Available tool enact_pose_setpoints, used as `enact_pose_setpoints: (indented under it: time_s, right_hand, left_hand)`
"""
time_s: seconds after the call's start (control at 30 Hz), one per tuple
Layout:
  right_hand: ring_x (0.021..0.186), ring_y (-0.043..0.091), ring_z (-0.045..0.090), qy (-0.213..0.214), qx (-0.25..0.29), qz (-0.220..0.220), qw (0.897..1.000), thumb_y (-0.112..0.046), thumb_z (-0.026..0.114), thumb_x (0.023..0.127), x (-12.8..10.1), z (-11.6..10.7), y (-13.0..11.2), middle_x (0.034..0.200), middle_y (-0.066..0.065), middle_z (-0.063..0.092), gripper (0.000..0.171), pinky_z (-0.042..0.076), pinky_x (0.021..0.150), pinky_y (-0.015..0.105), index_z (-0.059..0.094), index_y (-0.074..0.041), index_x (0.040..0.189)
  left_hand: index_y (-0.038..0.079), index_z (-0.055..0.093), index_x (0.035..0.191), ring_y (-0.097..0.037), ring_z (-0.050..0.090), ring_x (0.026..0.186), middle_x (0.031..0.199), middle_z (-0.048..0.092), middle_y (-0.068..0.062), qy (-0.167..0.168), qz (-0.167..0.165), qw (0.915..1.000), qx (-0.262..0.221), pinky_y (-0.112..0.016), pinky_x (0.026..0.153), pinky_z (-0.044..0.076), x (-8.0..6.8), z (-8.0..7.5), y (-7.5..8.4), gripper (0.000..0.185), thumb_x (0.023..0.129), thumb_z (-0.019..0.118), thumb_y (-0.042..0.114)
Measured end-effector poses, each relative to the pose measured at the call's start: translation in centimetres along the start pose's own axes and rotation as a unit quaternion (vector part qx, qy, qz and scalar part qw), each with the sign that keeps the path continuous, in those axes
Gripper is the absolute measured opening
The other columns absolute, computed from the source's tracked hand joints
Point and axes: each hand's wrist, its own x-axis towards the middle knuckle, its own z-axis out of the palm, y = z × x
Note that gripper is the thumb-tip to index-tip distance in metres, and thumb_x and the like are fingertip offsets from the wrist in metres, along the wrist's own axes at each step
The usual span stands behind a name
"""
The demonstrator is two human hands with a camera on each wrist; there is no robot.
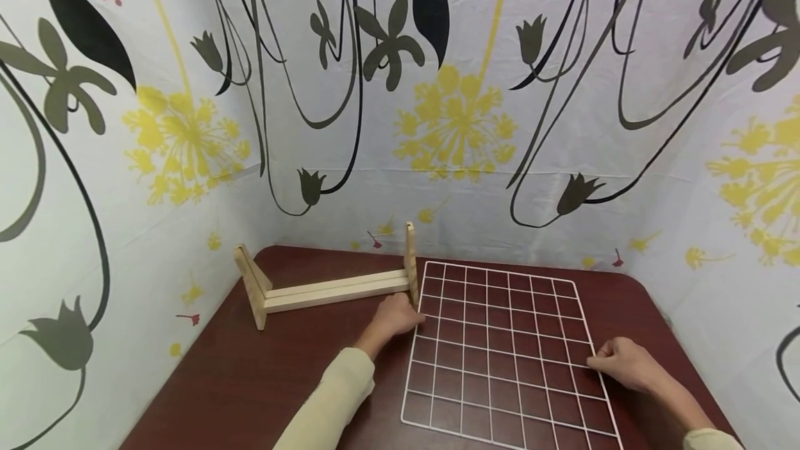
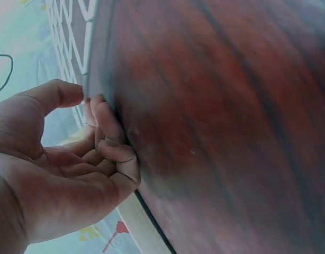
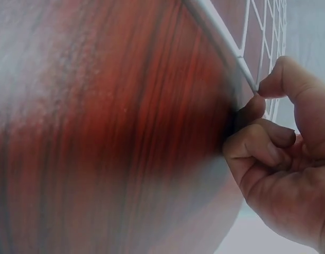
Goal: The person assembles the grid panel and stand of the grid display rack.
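Observation:
A white wire grid panel (image 1: 487, 351) lies low over the dark red table, its near edge running out of the head view. On its left side my left hand (image 1: 395, 316) pinches the rim wire between thumb and forefinger, the other fingers curled. My right hand (image 1: 628, 364) pinches the opposite rim wire the same way. Both wrist views show the pinch: the left hand (image 2: 72, 159) at the rim wire, and the right hand (image 3: 289, 148) with thumb and fingertip meeting on the white wire (image 3: 220, 32). Just beyond the left hand stands a wooden stand (image 1: 337, 292).
The stand has two upright end pieces, the left one (image 1: 253, 287) leaning outward in view, joined by a long bar. Its right upright (image 1: 410, 259) is close to the grid's far left corner. Flower-printed cloth (image 1: 462, 214) walls the table (image 1: 206, 380) at the back and sides.

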Motion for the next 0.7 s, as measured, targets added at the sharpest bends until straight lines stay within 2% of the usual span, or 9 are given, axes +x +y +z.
enact_pose_setpoints:
  time_s: [0.1, 0.23, 0.33, 0.4, 0.47, 0.5, 0.6, 0.7]
  right_hand:
    - [0.047, 0.004, 0.037, -0.022, 0.034, 0.015, 0.999, -0.025, 0.073, 0.09, -0.1, -0.2, 0.1, 0.054, -0.011, 0.04, 0.026, 0.036, 0.048, 0.022, 0.06, -0.011, 0.072]
    - [0.045, 0.004, 0.037, -0.036, 0.065, 0.02, 0.997, -0.022, 0.071, 0.091, -0.3, -0.3, 0.1, 0.054, -0.011, 0.039, 0.021, 0.038, 0.046, 0.023, 0.061, -0.009, 0.078]
    - [0.046, 0.005, 0.039, -0.037, 0.081, 0.018, 0.996, -0.02, 0.07, 0.092, -0.5, -0.4, 0.2, 0.056, -0.01, 0.04, 0.02, 0.04, 0.046, 0.025, 0.06, -0.007, 0.08]
    - [0.047, 0.005, 0.04, -0.037, 0.088, 0.021, 0.995, -0.019, 0.07, 0.093, -0.5, -0.5, 0.2, 0.058, -0.009, 0.04, 0.02, 0.041, 0.047, 0.025, 0.06, -0.007, 0.082]
    - [0.048, 0.006, 0.042, -0.035, 0.095, 0.019, 0.995, -0.018, 0.069, 0.095, -0.5, -0.6, 0.3, 0.06, -0.008, 0.041, 0.02, 0.043, 0.048, 0.026, 0.059, -0.006, 0.083]
    - [0.049, 0.007, 0.043, -0.034, 0.101, 0.017, 0.994, -0.018, 0.068, 0.096, -0.5, -0.6, 0.3, 0.061, -0.008, 0.042, 0.02, 0.043, 0.048, 0.026, 0.058, -0.005, 0.084]
    - [0.049, 0.007, 0.046, -0.04, 0.117, 0.013, 0.992, -0.017, 0.067, 0.097, -0.5, -0.5, 0.4, 0.06, -0.007, 0.045, 0.019, 0.045, 0.049, 0.026, 0.057, -0.005, 0.086]
    - [0.05, 0.008, 0.049, -0.056, 0.143, 0.005, 0.988, -0.014, 0.064, 0.097, -0.8, -0.2, 0.8, 0.06, -0.006, 0.047, 0.018, 0.047, 0.049, 0.027, 0.054, -0.004, 0.086]
  left_hand:
    - [0.02, 0.061, 0.058, -0.02, 0.054, 0.056, 0.059, 0.059, 0.002, -0.005, -0.007, 0.9995, -0.029, -0.034, 0.055, 0.048, 0.0, 0.1, -0.3, 0.035, 0.08, 0.078, 0.04]
    - [0.024, 0.058, 0.054, -0.018, 0.048, 0.053, 0.054, 0.053, 0.006, -0.003, -0.016, 0.998, -0.061, -0.032, 0.052, 0.043, -0.8, -0.3, 0.0, 0.036, 0.081, 0.077, 0.039]
    - [0.019, 0.065, 0.057, -0.016, 0.051, 0.053, 0.056, 0.059, 0.003, -0.016, -0.019, 0.9933, -0.113, -0.03, 0.053, 0.043, -3.0, -2.1, 1.5, 0.034, 0.085, 0.076, 0.033]
    - [0.011, 0.073, 0.066, -0.014, 0.054, 0.054, 0.06, 0.065, -0.001, -0.027, -0.013, 0.9854, -0.167, -0.028, 0.053, 0.045, -4.5, -3.2, 2.3, 0.028, 0.088, 0.074, 0.027]
    - [0.0, 0.079, 0.079, -0.013, 0.06, 0.058, 0.066, 0.07, -0.005, -0.052, -0.015, 0.9708, -0.234, -0.026, 0.055, 0.05, -5.7, -4.6, 3.2, 0.024, 0.09, 0.074, 0.021]
    - [-0.003, 0.079, 0.086, -0.012, 0.062, 0.06, 0.069, 0.071, -0.005, -0.062, -0.013, 0.9622, -0.265, -0.025, 0.057, 0.052, -5.9, -4.8, 3.2, 0.024, 0.091, 0.073, 0.02]
    - [-0.01, 0.077, 0.105, -0.01, 0.065, 0.068, 0.079, 0.074, -0.005, -0.095, -0.014, 0.9301, -0.354, -0.023, 0.063, 0.056, -5.8, -5.1, 2.8, 0.029, 0.094, 0.071, 0.017]
    - [-0.013, 0.073, 0.115, -0.009, 0.066, 0.072, 0.088, 0.077, -0.008, -0.126, -0.027, 0.9011, -0.414, -0.022, 0.068, 0.057, -5.7, -5.1, 2.7, 0.035, 0.098, 0.07, 0.017]
